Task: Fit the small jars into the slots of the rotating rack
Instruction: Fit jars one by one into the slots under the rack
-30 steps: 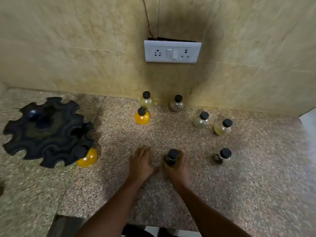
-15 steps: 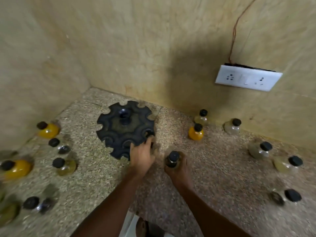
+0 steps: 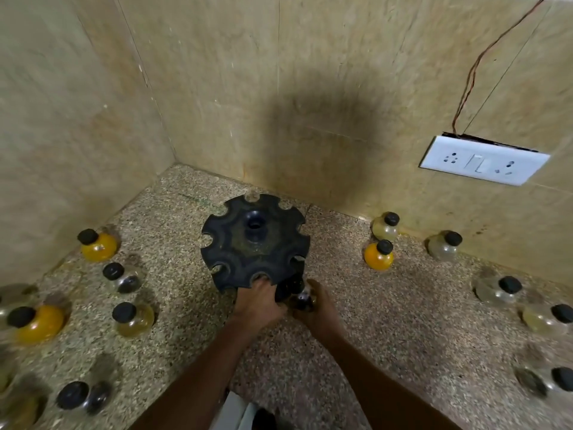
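Note:
The black rotating rack (image 3: 248, 243) with notched slots round its rim stands in the counter's corner. My left hand (image 3: 259, 301) grips its near rim, fingers hooked into a slot. My right hand (image 3: 316, 308) holds a small dark jar with a black cap (image 3: 302, 297) against the rack's near right edge, below the top disc. More black-capped jars stand loose: an orange one (image 3: 378, 257) and pale ones (image 3: 386, 228) (image 3: 443, 246) on the right, and an orange one (image 3: 97, 246) on the left.
Further jars sit at the left (image 3: 133, 318) (image 3: 38, 324) and right edges (image 3: 499, 290) (image 3: 545, 318) of the speckled counter (image 3: 387, 321). Tiled walls close off the back and left. A white socket plate (image 3: 483, 159) with a wire hangs on the back wall.
The view swung left, bringing the rack to the centre. My left hand moved from the counter onto the rack's rim. My right hand carried the dark jar up to the rack's edge.

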